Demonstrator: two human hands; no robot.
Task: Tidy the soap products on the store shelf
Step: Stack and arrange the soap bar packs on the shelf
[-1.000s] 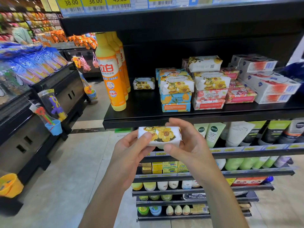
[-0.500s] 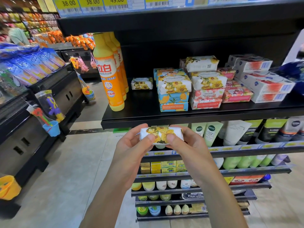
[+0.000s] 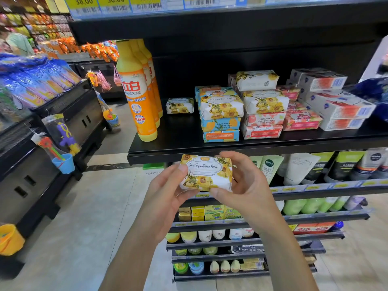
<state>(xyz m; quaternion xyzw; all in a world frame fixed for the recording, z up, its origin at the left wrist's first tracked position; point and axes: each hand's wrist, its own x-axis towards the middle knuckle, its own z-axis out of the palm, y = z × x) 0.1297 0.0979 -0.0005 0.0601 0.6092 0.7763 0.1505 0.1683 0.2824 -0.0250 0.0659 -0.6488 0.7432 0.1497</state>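
Note:
A yellow-flowered wrapped soap bar is held in front of the black shelf, just below its front edge, label face toward me. My left hand pinches its left end and my right hand grips its right end. On the shelf lies a lone matching soap bar at the left. Beside it stand stacks of yellow and blue soaps, white and pink soaps and white boxed soaps.
Tall orange detergent bottles stand at the shelf's left end. Lower shelves carry tubes and small bottles. A black display counter with hanging toys lines the aisle at left. A person's back shows far left.
Both hands have turned the soap bar so its labelled front face now points at me, and lifted it slightly closer to the camera.

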